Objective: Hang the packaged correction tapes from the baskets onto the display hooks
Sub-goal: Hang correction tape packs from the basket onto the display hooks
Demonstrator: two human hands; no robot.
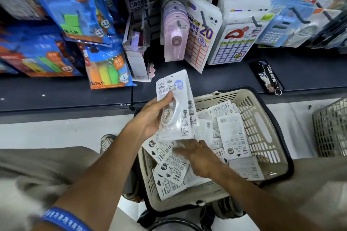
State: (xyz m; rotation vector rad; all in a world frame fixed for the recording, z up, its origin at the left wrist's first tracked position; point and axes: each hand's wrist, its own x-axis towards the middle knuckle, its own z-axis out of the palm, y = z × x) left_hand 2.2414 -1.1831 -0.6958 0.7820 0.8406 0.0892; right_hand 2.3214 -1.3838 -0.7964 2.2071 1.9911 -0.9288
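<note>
A small stack of packaged correction tapes (176,110), white cards marked 15m, stands upright above the near basket (262,118), gripped by the left hand (152,120) with the thumb curled across the front card and the fingers behind. Just below, the right hand (199,157) reaches into the basket, fingers spread and relaxed, lying flat on the loose packets (232,137) heaped inside; it pinches nothing that shows. A 2nd mesh basket (330,127) sits at the right edge. Beyond the dark shelf (65,92), display hooks (204,18) carry sticker sheets (201,39) and lilac correction tapes (174,39). A black key strap (266,77) lies on the shelf.
</note>
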